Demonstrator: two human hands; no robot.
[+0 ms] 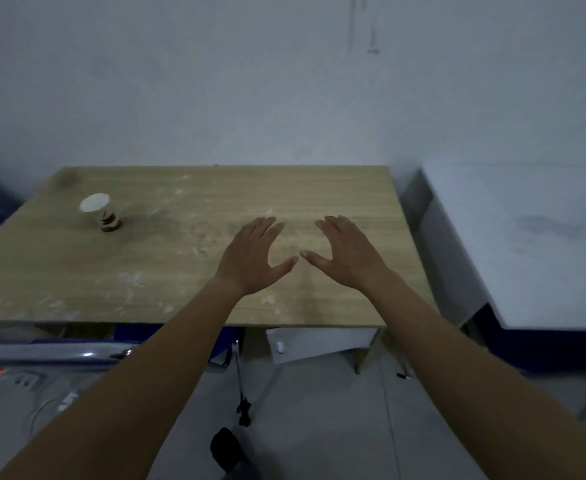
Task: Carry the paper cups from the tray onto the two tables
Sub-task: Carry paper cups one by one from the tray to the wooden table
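Head view: two bare arms reach out over a wooden table.
Left hand: fingers straight and spread, palm down, holding nothing.
Right hand: the same, thumb tips nearly meeting.
Paper cup: upright on the table's far left, well apart from both hands.
White table: just beside, on the right.

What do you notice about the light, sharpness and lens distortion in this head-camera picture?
Head view: dim, bluish light throughout; the paper cup on the wooden table is softly blurred, its print unreadable; the left hand and right hand are somewhat sharper; the wide lens stretches the forearms towards the lower corners.
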